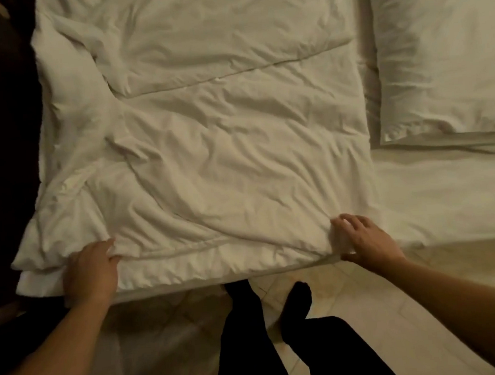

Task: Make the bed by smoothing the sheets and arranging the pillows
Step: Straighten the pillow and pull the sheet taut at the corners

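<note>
Both bare forearms reach forward from the lower corners, set wide apart. The left hand (90,270) grips the near edge of the duvet (208,160), fingers curled over it, back of the hand up. The right hand (362,237) lies on the duvet's corner, fingers spread and lightly bent, thumb stretched below the edge; whether it grips is unclear.
</note>
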A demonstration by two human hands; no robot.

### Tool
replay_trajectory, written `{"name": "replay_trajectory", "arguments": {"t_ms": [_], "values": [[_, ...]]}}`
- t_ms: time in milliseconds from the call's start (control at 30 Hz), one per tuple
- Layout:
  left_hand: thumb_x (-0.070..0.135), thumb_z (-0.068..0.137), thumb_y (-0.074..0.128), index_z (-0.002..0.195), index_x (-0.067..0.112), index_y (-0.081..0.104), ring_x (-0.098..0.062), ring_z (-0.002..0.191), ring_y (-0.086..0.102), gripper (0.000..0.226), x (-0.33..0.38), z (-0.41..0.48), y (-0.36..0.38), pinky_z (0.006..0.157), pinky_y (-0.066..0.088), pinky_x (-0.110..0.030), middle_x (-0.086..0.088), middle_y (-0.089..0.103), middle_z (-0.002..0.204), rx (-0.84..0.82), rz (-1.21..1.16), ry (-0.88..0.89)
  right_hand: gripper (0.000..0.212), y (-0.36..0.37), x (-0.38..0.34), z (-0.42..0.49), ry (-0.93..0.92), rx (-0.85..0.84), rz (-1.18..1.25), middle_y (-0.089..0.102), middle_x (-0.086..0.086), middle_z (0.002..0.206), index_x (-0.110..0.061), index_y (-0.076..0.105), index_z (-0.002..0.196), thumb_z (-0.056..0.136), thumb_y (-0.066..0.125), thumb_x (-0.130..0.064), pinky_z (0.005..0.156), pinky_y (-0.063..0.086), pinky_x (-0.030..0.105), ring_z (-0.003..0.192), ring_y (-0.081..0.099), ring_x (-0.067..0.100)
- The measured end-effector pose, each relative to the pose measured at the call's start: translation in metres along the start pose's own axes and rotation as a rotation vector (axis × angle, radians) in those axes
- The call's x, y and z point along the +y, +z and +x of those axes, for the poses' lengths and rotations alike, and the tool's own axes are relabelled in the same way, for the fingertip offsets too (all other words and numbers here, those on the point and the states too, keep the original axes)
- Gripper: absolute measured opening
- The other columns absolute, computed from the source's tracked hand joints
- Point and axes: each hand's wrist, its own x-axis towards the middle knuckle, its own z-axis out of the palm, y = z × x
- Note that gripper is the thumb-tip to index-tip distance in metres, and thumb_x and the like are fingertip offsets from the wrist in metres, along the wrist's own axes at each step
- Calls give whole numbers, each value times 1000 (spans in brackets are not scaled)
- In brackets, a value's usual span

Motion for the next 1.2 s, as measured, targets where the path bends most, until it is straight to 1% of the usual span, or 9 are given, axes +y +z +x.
{"name": "replay_trajectory", "arguments": {"t_ms": [100, 233, 333, 467, 667, 767, 867, 967, 1200], "values": [[27, 100, 62, 112, 14, 76, -46, 96, 62, 23, -2, -4, 1, 77, 52, -50, -18, 70, 112, 41, 19, -33, 27, 8, 6, -3, 18, 97, -6, 63, -5, 127, -31, 65, 121, 95, 63, -34, 82, 58, 41, 118, 55, 24], [10, 92, 58, 96, 13, 74, -43, 80, 65, 18, -1, -19, -13, 67, 56, -45, -20, 70, 93, 32, 114, 2, 8, 1, 29, -25, 36, 158, -88, 67, -5, 96, -27, 64, 93, 97, 58, -27, 60, 56, 39, 90, 62, 23], [14, 90, 55, 84, 16, 66, -38, 79, 66, 13, -7, -50, -24, 65, 54, -39, -18, 69, 91, -47, 205, 24, 6, -15, 54, -54, 92, 191, -99, 70, -3, 92, -27, 66, 90, 95, 62, -26, 60, 55, 39, 84, 65, 26], [29, 100, 44, 107, 26, 68, -26, 104, 66, 25, -10, -105, -16, 83, 51, -31, -6, 70, 116, -141, 380, 12, 13, -22, 74, -87, 144, 194, -55, 73, -3, 97, -32, 73, 96, 98, 61, -32, 64, 52, 35, 88, 68, 28], [29, 102, 40, 122, 29, 67, -30, 114, 63, 33, 5, -125, -6, 91, 51, -35, -9, 65, 130, -243, 273, -127, 14, -4, 60, -71, 261, 130, -62, 69, 2, 90, -27, 67, 93, 98, 55, -24, 60, 45, 32, 83, 64, 26], [30, 100, 44, 130, 23, 63, -33, 114, 61, 36, 15, -117, -9, 89, 53, -39, -10, 62, 133, -267, 153, -120, 29, -4, 45, -58, 244, 54, -15, 67, -2, 114, -33, 61, 115, 91, 52, -21, 73, 54, 37, 105, 60, 23], [32, 102, 46, 144, 20, 55, -33, 124, 54, 44, 28, -114, -21, 94, 51, -43, -7, 55, 145, -217, 70, -105, 39, -15, 29, -53, 181, 47, 6, 60, -5, 131, -32, 51, 134, 97, 49, -43, 83, 56, 42, 119, 55, 23], [36, 102, 48, 149, 21, 49, -33, 130, 50, 49, 37, -114, -34, 100, 48, -45, -6, 50, 151, -208, 47, -91, 50, -35, 17, -51, 115, 67, 25, 58, -7, 134, -35, 49, 139, 96, 46, -61, 80, 55, 41, 121, 54, 23], [35, 103, 47, 152, 22, 45, -31, 133, 47, 50, 46, -125, -73, 103, 47, -46, -4, 47, 153, -181, -14, -138, 59, -88, -2, -53, 94, 42, 17, 52, -5, 145, -34, 40, 150, 94, 58, -43, 91, 55, 42, 128, 51, 22]]}}
